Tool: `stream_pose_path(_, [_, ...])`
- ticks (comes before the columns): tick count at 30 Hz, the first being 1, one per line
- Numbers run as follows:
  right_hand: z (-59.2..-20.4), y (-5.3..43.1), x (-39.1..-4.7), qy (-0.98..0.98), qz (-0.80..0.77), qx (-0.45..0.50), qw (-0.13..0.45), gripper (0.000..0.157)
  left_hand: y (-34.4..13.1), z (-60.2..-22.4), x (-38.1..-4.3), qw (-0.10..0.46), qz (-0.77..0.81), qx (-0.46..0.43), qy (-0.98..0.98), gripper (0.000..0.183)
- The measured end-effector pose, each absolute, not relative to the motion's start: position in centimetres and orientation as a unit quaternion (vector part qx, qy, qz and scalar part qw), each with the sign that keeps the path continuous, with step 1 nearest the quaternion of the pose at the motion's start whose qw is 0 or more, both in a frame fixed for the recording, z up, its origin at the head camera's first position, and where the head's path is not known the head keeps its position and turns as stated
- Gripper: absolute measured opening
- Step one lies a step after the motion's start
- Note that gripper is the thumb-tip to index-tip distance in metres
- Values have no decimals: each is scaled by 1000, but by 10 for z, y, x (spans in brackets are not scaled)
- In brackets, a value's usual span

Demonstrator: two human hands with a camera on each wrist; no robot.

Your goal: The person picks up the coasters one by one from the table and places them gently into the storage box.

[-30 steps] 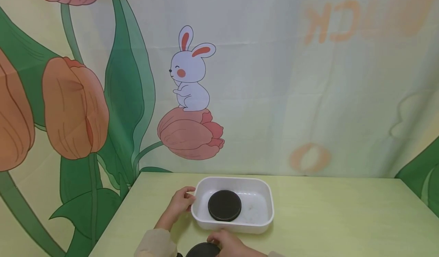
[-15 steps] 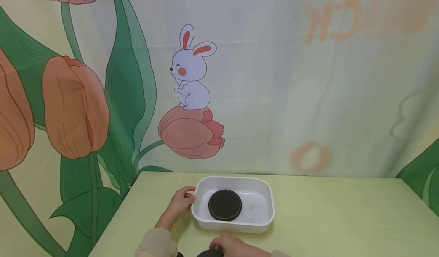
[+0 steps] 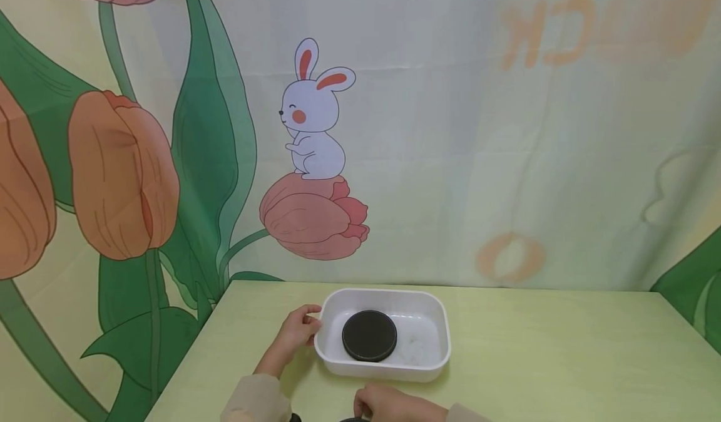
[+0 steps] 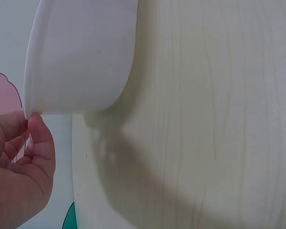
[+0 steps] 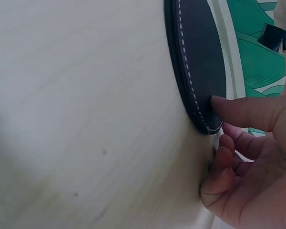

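A white rectangular plastic tray (image 3: 394, 372) stands on the table, with a round black coaster (image 3: 369, 335) lying flat inside, left of its middle. My left hand (image 3: 294, 333) pinches the tray's left rim; in the left wrist view, thumb and finger meet at the rim's corner. My right hand (image 3: 388, 403) is in front of the tray, low in the head view. It pinches the edge of a second round black coaster (image 5: 200, 57), leathery with white stitching. The right thumb (image 5: 243, 110) lies on its face. Only a dark sliver of this coaster shows in the head view.
The pale yellow-green wood-grain table (image 3: 563, 353) reaches to a printed curtain (image 3: 428, 159) behind it, with tulips and a rabbit. A small dark object (image 3: 295, 417) shows by the left sleeve at the bottom edge.
My right hand has moved slightly right and toward me with its coaster, which has mostly left the head view. My left hand and the tray have stayed in place.
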State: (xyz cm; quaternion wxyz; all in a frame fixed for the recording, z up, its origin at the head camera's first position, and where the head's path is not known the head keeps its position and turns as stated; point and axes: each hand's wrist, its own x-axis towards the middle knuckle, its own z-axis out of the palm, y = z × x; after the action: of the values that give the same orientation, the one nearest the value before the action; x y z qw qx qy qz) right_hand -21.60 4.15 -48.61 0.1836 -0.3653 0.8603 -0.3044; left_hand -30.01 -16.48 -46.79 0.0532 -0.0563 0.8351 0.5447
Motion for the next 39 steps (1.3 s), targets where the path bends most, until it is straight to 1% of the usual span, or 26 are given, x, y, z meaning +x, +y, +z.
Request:
stream_pose_path(4, [-486,42,-216,866,-297,-357,187,9,-165,-467,-300,51,543,-56,836,30])
stream_pose_path(11, [-486,40,-216,875,-265,-365,175,6,-164,-467,-299,53,541,-61,837,30])
stream_pose_path(17, [-480,43,-215,866,-281,-368,188,8,-163,-466,-299,51,543,-58,836,30])
stream_pose_path(24, [-477,54,-209,817,-399,-345,232,15,-164,-467,-299,48,547,-56,834,30])
stream_pose_path(29, [-476,59,-211,806,-412,-347,246,14,-165,-467,-299,48,544,-54,836,30])
stream_pose_path(33, [-474,61,-215,786,-427,-352,278,14,-165,-467,-299,50,540,-57,838,31])
stream_pose_path(37, [-474,61,-219,751,-454,-356,322,30,-165,-467,-300,51,538,-60,839,31])
stream_pose_path(39, [-474,63,-220,733,-467,-354,345,34,-165,-467,-300,52,538,-60,839,31])
